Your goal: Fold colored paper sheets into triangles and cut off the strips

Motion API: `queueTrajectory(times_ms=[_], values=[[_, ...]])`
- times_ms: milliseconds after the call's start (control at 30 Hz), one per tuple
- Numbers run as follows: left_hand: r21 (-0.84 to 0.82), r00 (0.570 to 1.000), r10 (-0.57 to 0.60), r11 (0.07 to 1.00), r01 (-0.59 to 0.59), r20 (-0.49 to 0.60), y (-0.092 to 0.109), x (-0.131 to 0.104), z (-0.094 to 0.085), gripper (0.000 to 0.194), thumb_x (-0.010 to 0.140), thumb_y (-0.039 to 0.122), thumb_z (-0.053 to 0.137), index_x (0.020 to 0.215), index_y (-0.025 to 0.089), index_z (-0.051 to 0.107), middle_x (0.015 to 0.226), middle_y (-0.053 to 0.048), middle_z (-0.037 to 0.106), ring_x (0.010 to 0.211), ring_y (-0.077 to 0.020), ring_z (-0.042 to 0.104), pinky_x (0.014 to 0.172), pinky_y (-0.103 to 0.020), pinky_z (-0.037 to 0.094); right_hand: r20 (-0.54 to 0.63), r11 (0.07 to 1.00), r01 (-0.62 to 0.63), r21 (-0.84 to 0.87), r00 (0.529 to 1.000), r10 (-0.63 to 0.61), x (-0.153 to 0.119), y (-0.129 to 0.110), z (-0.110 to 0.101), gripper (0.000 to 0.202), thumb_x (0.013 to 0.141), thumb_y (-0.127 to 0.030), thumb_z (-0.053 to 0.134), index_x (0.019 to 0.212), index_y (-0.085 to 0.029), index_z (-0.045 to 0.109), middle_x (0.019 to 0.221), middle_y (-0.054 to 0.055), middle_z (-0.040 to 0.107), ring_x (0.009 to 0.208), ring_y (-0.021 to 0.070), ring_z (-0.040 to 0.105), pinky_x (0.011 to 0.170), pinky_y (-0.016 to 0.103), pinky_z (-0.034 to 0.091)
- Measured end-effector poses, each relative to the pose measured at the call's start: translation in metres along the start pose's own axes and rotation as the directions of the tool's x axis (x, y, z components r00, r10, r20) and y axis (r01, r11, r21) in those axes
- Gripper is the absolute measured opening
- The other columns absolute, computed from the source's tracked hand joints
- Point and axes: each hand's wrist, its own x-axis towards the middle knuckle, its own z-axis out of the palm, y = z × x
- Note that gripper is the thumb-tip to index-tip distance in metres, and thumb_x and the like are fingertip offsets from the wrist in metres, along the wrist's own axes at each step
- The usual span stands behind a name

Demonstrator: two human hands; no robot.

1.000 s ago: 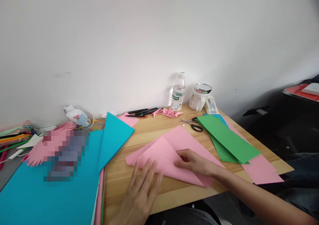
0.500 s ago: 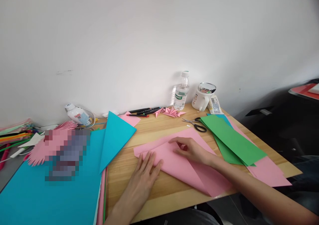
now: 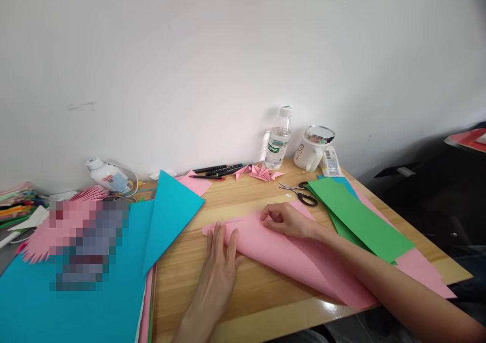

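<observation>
A large pink paper sheet [image 3: 288, 262] lies folded over on the wooden table [image 3: 250, 307], its fold running from the left end toward the front right edge. My left hand [image 3: 220, 262] lies flat with fingers spread on the sheet's left end, pressing it down. My right hand [image 3: 284, 220] rests at the sheet's far edge, its fingers curled and pinching the upper layer there.
Blue sheets [image 3: 76, 297] cover the left side, one blue triangle [image 3: 169, 214] pointing up. Green strips [image 3: 360, 221] lie on pink paper at right. Scissors [image 3: 301, 194], folded pink pieces [image 3: 260, 172], pens [image 3: 218, 170], a water bottle [image 3: 279, 139] and a mug [image 3: 313, 148] line the wall.
My right hand has carried the pink sheet's upper layer away from me, narrowing the folded shape. My left hand slid forward along the sheet's left end and flattened on it.
</observation>
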Motion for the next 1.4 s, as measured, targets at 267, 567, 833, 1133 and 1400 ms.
queueTrajectory(times_ms=[267, 567, 833, 1133, 1400], values=[[0.004, 0.991, 0.136, 0.991, -0.136, -0.006, -0.004, -0.007, -0.014, 0.052, 0.078, -0.005, 0.034, 0.126, 0.01, 0.046, 0.128, -0.02, 0.051, 0.132, -0.0324, 0.03, 0.098, -0.051, 0.041, -0.035, 0.999, 0.045, -0.031, 0.998, -0.046, -0.007, 0.0, 0.011, 0.012, 0.08, -0.024, 0.052, 0.077, -0.015, 0.06, 0.066, 0.001, 0.056, 0.052, 0.008, 0.041, 0.048, 0.021, 0.034], [0.05, 0.993, 0.121, 0.991, -0.121, 0.006, -0.005, -0.018, -0.019, 0.05, 0.083, 0.004, 0.042, 0.132, 0.012, 0.041, 0.134, -0.017, 0.048, 0.133, -0.0316, 0.027, 0.099, -0.052, 0.037, -0.137, 0.993, 0.004, 0.115, 0.99, 0.012, -0.012, -0.01, 0.021, 0.018, 0.085, -0.03, 0.05, 0.081, -0.016, 0.06, 0.065, 0.0, 0.051, 0.053, 0.0091, 0.038, 0.047, 0.022, 0.032], [-0.016, 0.993, 0.05, 0.999, -0.049, 0.104, 0.0, -0.017, -0.011, 0.061, 0.084, 0.01, 0.047, 0.141, 0.018, 0.026, 0.148, -0.019, 0.023, 0.135, -0.0349, 0.017, 0.1, -0.055, 0.035, -0.323, 0.994, 0.003, -0.111, 0.946, -0.038, -0.017, -0.006, 0.028, 0.014, 0.083, -0.022, 0.047, 0.083, -0.018, 0.061, 0.069, 0.003, 0.058, 0.056, 0.0122, 0.048, 0.052, 0.025, 0.038], [-0.055, 0.991, 0.017, 0.998, -0.01, 0.13, -0.014, -0.014, -0.012, 0.057, 0.088, 0.02, 0.043, 0.142, 0.018, 0.024, 0.149, -0.02, 0.017, 0.135, -0.0341, 0.016, 0.095, -0.05, 0.042, -0.161, 0.99, -0.06, -0.126, 0.986, 0.04, -0.007, 0.001, 0.008, 0.017, 0.079, -0.016, 0.048, 0.087, -0.019, 0.062, 0.074, 0.003, 0.058, 0.056, 0.0109, 0.047, 0.052, 0.024, 0.039], [0.027, 0.994, -0.016, 1.0, 0.013, 0.11, -0.018, -0.015, -0.014, 0.054, 0.086, 0.02, 0.045, 0.138, 0.019, 0.034, 0.145, -0.015, 0.033, 0.136, -0.0353, 0.017, 0.098, -0.052, 0.039, -0.23, 0.987, -0.025, -0.16, 0.973, -0.013, -0.013, 0.007, 0.009, 0.018, 0.085, -0.026, 0.047, 0.088, -0.019, 0.064, 0.075, 0.005, 0.059, 0.054, 0.0107, 0.046, 0.05, 0.024, 0.039]])
